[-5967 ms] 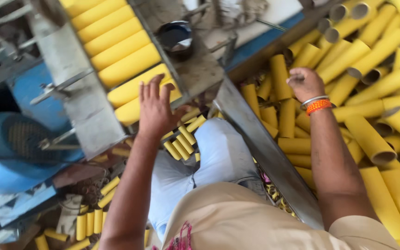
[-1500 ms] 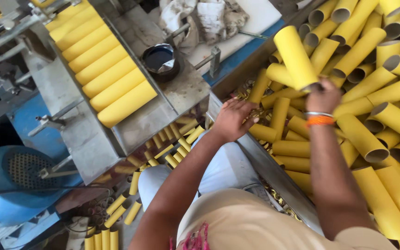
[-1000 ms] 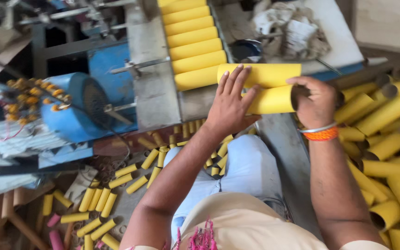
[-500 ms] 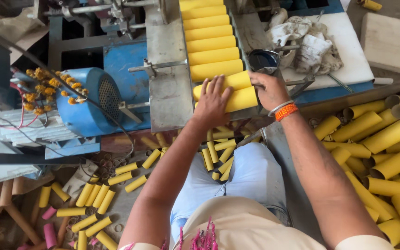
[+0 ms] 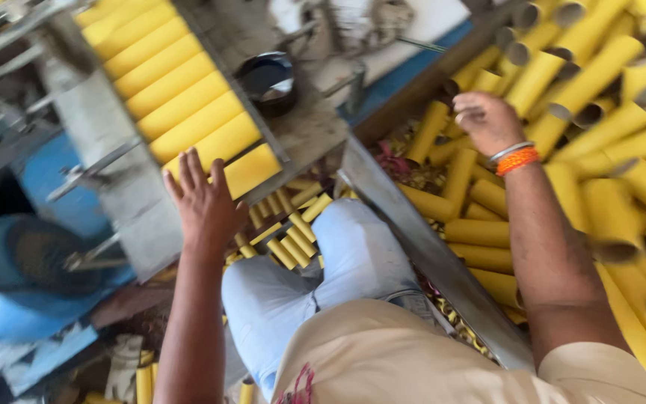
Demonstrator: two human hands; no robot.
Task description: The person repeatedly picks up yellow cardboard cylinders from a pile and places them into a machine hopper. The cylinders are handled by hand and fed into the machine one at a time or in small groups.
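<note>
The left hand (image 5: 205, 200) is spread open, fingers splayed, against the near end of the row of yellow cardboard tubes (image 5: 177, 97) lying side by side in the grey metal chute (image 5: 106, 135). The right hand (image 5: 485, 120) is loosely curled, empty, over the heap of loose yellow tubes (image 5: 607, 150), beside a metal divider (image 5: 420, 247).

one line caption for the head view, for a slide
Left hand flat beside a tray row of yellow tubes; right hand reaching into the loose tube pile.

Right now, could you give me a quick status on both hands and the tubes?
Left hand open, flat against last yellow tube in the tray row. Right hand curled over loose tube pile, gripping nothing visible. Nothing between.
</note>
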